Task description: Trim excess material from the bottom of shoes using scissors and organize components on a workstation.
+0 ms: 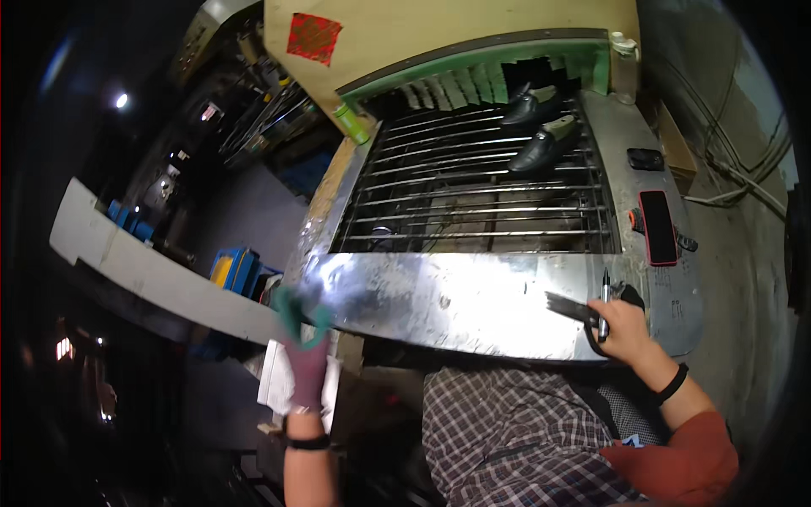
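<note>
My right hand, bare, is closed over the right front of a metal ledge. It grips a black-and-silver marker pen standing upright and a dark flat-bladed tool with a black loop, which looks like scissors. My left hand wears a purple glove with green fingers. Motion blurs it, but its fingers are apart with nothing seen between them, just off the ledge's left end. Two black shoes lie on the metal rods at the far right, before a strip curtain.
On the right ledge lie a red-edged phone and a small black device. A bottle stands at the back right, a green can at the back left. White sheets or cloth lie below my left hand. A pale beam extends leftward.
</note>
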A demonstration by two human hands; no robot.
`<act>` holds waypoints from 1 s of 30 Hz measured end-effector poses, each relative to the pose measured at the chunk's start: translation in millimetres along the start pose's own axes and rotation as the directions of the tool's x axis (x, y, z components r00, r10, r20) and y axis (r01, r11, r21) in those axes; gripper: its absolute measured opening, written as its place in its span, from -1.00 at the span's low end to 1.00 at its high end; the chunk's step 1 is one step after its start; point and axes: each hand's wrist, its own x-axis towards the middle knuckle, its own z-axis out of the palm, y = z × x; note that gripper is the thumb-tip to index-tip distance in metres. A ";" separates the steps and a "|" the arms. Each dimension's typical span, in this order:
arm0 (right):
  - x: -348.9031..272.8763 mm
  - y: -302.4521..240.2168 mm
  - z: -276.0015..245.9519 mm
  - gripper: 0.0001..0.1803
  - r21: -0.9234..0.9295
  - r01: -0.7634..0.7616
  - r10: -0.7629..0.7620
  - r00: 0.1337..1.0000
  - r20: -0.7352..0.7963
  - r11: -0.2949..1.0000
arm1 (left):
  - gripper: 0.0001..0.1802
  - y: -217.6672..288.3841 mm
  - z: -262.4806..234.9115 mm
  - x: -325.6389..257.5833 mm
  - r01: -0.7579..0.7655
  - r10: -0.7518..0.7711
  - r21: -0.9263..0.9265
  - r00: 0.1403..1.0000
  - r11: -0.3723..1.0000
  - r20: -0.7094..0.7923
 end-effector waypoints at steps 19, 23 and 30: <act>-7.1 37.4 7.4 -0.36 0.228 -0.051 0.047 0.999 0.022 0.972 | 0.02 132.9 506.4 154.6 -0.368 -0.009 0.364 0.693 0.856 0.720; -6.9 28.5 10.3 -0.42 0.137 -0.060 0.061 0.998 0.001 0.989 | -0.21 127.3 484.2 142.5 -0.084 -0.072 0.185 0.706 0.979 0.705; -22.3 33.0 7.7 -0.46 0.081 -0.081 0.086 0.994 -0.059 0.993 | -0.51 136.3 277.1 39.5 0.907 -0.249 -0.314 0.385 0.279 0.889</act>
